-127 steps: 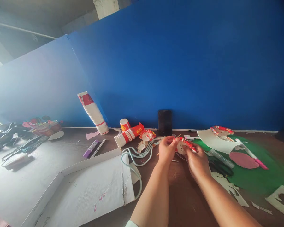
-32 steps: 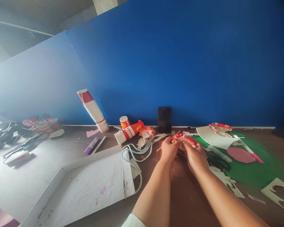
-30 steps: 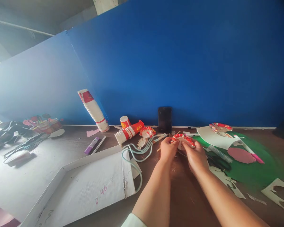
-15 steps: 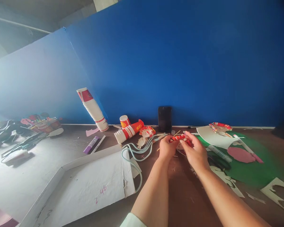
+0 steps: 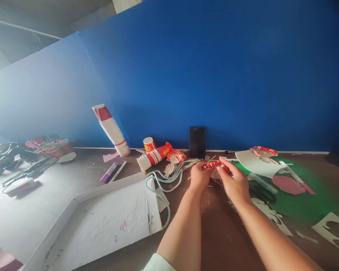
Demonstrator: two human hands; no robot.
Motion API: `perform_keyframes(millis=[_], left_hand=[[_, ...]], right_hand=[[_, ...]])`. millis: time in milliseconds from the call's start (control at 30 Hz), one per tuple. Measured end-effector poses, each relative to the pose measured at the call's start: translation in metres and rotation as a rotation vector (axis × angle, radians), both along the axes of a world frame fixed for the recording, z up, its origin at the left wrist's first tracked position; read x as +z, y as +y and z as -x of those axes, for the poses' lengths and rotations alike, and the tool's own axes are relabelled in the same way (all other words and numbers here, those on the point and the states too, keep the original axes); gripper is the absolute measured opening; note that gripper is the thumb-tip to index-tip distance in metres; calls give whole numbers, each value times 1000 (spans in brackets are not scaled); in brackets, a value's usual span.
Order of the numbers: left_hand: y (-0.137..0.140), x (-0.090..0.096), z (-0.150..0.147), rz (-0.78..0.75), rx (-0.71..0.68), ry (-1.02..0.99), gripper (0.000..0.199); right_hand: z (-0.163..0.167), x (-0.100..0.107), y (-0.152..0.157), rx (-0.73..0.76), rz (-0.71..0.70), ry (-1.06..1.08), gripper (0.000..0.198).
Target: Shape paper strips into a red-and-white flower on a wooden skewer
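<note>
Between my two hands is a red and white cut paper cup (image 5: 215, 173), its strips folded into a ring around a pale round base. My left hand (image 5: 200, 174) grips its left edge with fingers closed. On the right edge, my right hand (image 5: 235, 180) pinches the folded strips, thumb toward the base. Fingers cover much of the rim. A similar cut cup (image 5: 176, 156) lies to the left beside pale cut paper. Another folded red and white ring (image 5: 263, 153) rests on a white paper sheet (image 5: 255, 165) to the right.
A black phone (image 5: 197, 142) leans on the blue partition. Left are stacked cups (image 5: 111, 131), lying cups (image 5: 155, 156), a pale cable (image 5: 168, 184), a purple marker (image 5: 109, 172) and a white cardboard tray (image 5: 101, 222). Right are a pink paper disc (image 5: 288, 184), dark scissors (image 5: 262, 194) and paper scraps (image 5: 329, 227).
My right fingers have shifted slightly along the cup's edge, and more of its pale base shows. Both hands keep their hold in nearly the same place.
</note>
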State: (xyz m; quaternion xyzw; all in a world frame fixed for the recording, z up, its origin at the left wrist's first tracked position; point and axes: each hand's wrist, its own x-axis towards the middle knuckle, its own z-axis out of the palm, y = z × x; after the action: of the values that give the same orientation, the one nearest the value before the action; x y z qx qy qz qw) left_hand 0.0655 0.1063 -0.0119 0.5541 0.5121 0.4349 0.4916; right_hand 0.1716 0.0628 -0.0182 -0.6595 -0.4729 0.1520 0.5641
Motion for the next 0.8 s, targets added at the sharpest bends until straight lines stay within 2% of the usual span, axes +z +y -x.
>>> perform_keyframes(millis=[300,500,633,800], left_hand=[[3,-5,0,-17,-26,8,16],[2,-6,-3,-40,-71,-98,32],[0,-3,-5,-39,-117,-222,30],[-3,3,-6,-33,-106,-304,22]], right_hand=[[2,1,0,-24,31,7,50],[2,-3,1,-10,7,-47,45],[4,-4,2,7,-7,-51,42],[5,-8,3,16,-58,-13,38]])
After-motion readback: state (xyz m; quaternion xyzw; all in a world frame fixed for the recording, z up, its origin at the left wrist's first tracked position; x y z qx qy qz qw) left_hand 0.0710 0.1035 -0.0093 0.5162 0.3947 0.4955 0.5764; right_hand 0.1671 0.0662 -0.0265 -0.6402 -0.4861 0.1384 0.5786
